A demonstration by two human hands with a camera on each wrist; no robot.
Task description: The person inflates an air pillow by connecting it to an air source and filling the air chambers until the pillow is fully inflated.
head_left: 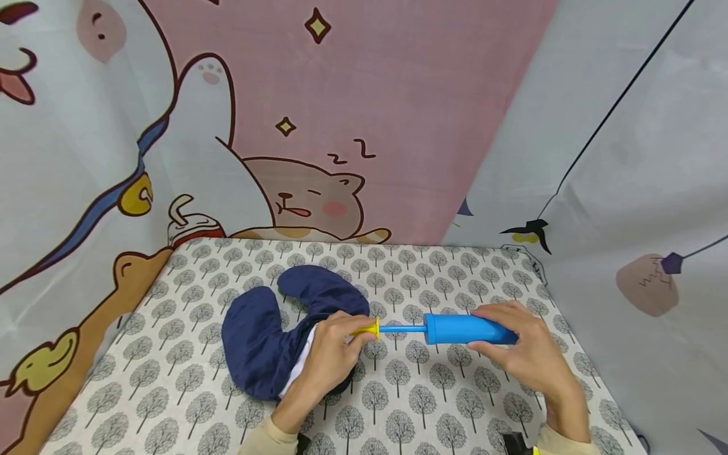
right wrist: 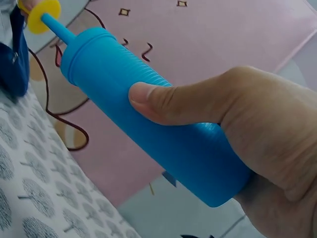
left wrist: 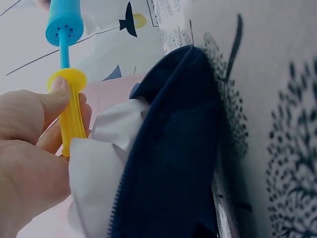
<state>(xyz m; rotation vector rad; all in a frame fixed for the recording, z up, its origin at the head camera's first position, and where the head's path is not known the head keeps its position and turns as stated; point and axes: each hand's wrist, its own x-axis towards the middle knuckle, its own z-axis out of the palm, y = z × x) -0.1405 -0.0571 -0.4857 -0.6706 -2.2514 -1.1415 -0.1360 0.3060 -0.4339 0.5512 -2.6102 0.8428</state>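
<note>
**Blue pump (head_left: 452,329) held level above a tree-print desk (head_left: 455,404)**

The left hand (head_left: 334,351) pinches the pump's yellow handle (left wrist: 72,116) between thumb and fingers; the right hand (head_left: 529,344) is wrapped round the blue barrel (right wrist: 163,144). A thin blue rod (head_left: 402,328) shows between them. The pump lies lengthwise along the line of the desk's back edge, its barrel toward the right edge.

Just beside the left hand, a navy U-shaped pillow (head_left: 256,347) rests nearer the desk's left edge, its white lining (left wrist: 104,168) showing. The lining meets the handle's end; whether they are joined cannot be told. Behind the back edge hangs a cartoon-printed backdrop (head_left: 409,95).
</note>
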